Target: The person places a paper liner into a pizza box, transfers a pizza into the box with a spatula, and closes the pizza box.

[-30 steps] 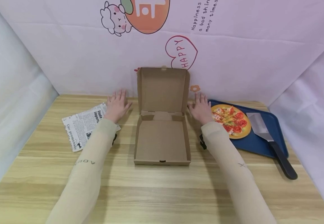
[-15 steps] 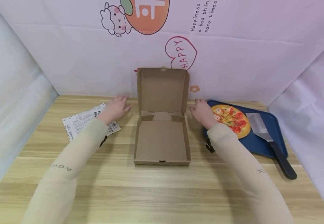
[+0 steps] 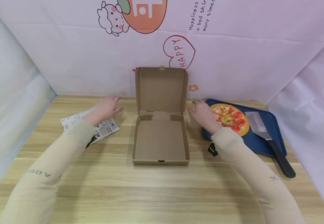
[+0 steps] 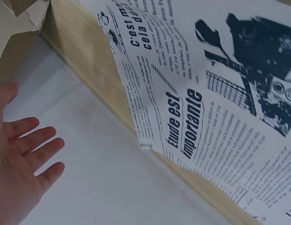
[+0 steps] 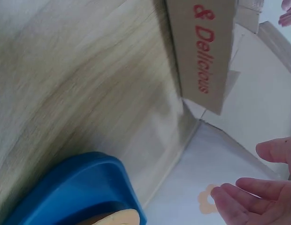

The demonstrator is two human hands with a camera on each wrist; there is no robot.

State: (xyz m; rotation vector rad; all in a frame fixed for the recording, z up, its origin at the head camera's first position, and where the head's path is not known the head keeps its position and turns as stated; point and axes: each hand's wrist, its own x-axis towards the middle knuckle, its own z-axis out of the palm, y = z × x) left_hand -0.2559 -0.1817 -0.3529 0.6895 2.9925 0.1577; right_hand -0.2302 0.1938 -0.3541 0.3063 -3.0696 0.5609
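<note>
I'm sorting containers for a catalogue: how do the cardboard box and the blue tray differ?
The cardboard box is plain brown inside, while the tray is blue. The cardboard box has a raised lid; the tray shows no lid. The cardboard box sits nearly square to the head camera, whereas the tray lies at an angle. Both rest on the wooden table.

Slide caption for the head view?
Open box between left hand and right hand; paper at left, pizza and spatula on blue tray at right.
</note>
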